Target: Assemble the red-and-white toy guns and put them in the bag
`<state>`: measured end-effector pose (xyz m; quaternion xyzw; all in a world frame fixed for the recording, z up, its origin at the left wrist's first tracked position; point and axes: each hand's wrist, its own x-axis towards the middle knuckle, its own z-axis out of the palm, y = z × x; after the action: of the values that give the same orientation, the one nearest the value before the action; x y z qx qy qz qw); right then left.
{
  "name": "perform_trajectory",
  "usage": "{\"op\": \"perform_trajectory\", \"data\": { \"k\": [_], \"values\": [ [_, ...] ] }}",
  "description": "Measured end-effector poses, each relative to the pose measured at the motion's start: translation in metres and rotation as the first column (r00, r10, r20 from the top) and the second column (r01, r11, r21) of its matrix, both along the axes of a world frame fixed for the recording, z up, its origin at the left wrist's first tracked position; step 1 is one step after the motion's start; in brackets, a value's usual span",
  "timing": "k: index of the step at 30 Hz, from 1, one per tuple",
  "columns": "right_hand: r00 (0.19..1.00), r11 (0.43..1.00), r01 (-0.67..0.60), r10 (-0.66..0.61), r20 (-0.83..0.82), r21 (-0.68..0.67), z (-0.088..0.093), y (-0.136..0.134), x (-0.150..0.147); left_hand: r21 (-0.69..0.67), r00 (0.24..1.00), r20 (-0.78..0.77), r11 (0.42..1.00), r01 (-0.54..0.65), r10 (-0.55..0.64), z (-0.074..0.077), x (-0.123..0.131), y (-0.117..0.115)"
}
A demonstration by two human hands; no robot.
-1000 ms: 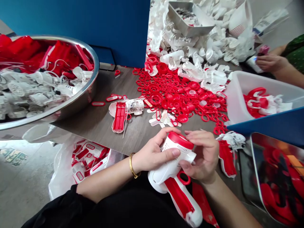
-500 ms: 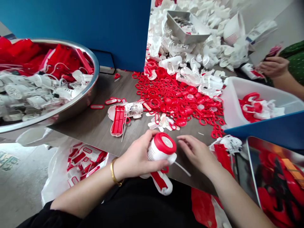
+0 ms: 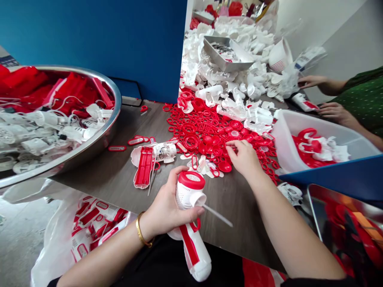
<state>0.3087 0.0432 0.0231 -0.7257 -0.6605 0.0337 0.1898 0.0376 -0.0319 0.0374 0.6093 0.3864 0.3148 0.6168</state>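
My left hand [image 3: 166, 209] is wrapped round a white and red hand-held plastic device [image 3: 190, 223] with a red round cap, held upright over the near table edge. A thin white rod sticks out of it to the right. My right hand [image 3: 243, 157] reaches forward onto the heap of small red plastic rings and caps [image 3: 209, 131], fingertips pinched among the pieces. What the fingers hold is too small to make out. A half-built device with a red strip [image 3: 149, 157] lies on the table to the left.
A large steel bowl [image 3: 115, 107] of white and red parts stands at left. White shells [image 3: 239, 75] and a metal tray [image 3: 227, 54] lie behind. A white bin [image 3: 284, 135] sits right; another person's hands [image 3: 332, 111] work beyond. A bag of parts [image 3: 95, 223] hangs below.
My right hand let go of the device and moved forward into the red pieces. My left hand turned the device upright and keeps hold of it.
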Motion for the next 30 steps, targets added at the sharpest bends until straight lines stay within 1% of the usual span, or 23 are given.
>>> {"op": "perform_trajectory", "data": {
  "k": [2,5,8,10,12,13,15,17,18,20,22,23,25,27,28,30],
  "values": [
    [0.997,0.997,-0.061,0.063,-0.046,0.044,0.004,-0.016,-0.001,0.038,0.999,-0.004,0.999,-0.031,0.032,0.004,-0.010,0.003],
    [0.960,0.965,-0.242,0.253,-0.122,0.101,0.007,-0.049,-0.013,0.132,0.992,-0.028,0.984,-0.120,0.125,0.008,-0.027,0.008],
    [0.902,0.921,-0.382,0.389,-0.186,0.075,-0.003,-0.083,-0.031,0.207,0.967,-0.105,0.956,-0.208,0.233,0.010,-0.041,0.010],
    [0.885,0.912,-0.406,0.408,-0.224,0.060,-0.013,-0.098,-0.042,0.246,0.948,-0.142,0.938,-0.245,0.285,0.010,-0.045,0.010],
    [0.885,0.921,-0.381,0.388,-0.258,0.076,-0.021,-0.103,-0.050,0.244,0.949,-0.143,0.939,-0.242,0.282,0.011,-0.045,0.011],
    [0.886,0.926,-0.365,0.376,-0.270,0.091,-0.023,-0.101,-0.053,0.237,0.954,-0.137,0.944,-0.230,0.267,0.012,-0.044,0.011],
    [0.886,0.927,-0.356,0.375,-0.273,0.120,-0.020,-0.087,-0.058,0.236,0.963,-0.117,0.948,-0.212,0.244,0.014,-0.041,0.011],
    [0.897,0.926,-0.347,0.374,-0.236,0.149,-0.011,-0.061,-0.060,0.256,0.968,-0.086,0.944,-0.207,0.236,0.016,-0.037,0.012],
    [0.911,0.931,-0.327,0.356,-0.210,0.160,-0.005,-0.045,-0.059,0.270,0.970,-0.068,0.941,-0.206,0.232,0.018,-0.036,0.012],
    [0.952,0.957,-0.252,0.271,-0.140,0.141,0.008,-0.006,-0.054,0.278,0.976,-0.040,0.940,-0.196,0.215,0.020,-0.033,0.012],
    [0.983,0.983,-0.171,0.175,-0.055,0.071,0.016,0.037,-0.048,0.263,0.980,-0.033,0.948,-0.179,0.194,0.020,-0.032,0.011],
    [0.988,0.988,-0.150,0.151,-0.024,0.034,0.017,0.059,-0.045,0.249,0.982,-0.033,0.953,-0.170,0.184,0.020,-0.032,0.011],
    [0.988,0.987,-0.154,0.155,0.015,-0.046,0.013,0.096,-0.040,0.222,0.985,-0.034,0.962,-0.159,0.171,0.018,-0.031,0.011],
    [0.981,0.974,-0.184,0.190,0.033,-0.134,0.003,0.119,-0.036,0.209,0.984,-0.035,0.964,-0.166,0.177,0.015,-0.032,0.012],
    [0.977,0.964,-0.200,0.210,0.040,-0.174,-0.003,0.124,-0.034,0.204,0.982,-0.035,0.963,-0.177,0.188,0.014,-0.033,0.013],
    [0.968,0.946,-0.230,0.247,0.047,-0.227,-0.014,0.125,-0.028,0.195,0.978,-0.028,0.960,-0.200,0.209,0.011,-0.035,0.016]
  ]
}}
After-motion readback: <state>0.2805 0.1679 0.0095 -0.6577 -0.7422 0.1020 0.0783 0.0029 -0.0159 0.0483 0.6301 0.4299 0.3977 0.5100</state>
